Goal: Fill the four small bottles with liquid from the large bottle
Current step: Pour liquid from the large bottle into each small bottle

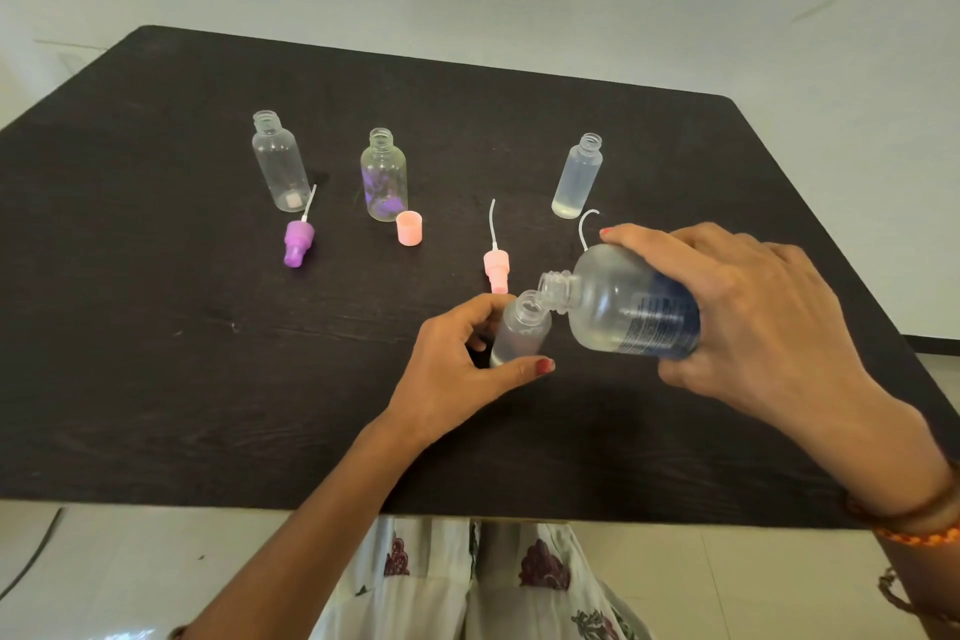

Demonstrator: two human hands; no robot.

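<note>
Big bottle [623, 309] gripped in my right hand [727, 307], small bottle [519, 333] pinched in my left [457, 359]: I'd keep mouths touching, tilting slowly.

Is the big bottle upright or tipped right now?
Tipped: the right hand holds the large bottle nearly sideways, its open neck over the small bottle.

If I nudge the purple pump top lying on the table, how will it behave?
The purple pump top lies on its side and looks round, so it would probably roll or pivot. Its thin white tube looks flexible, so likely bends rather than pushes. Being small plastic, it is probably very light and skids easily on the table.
</note>
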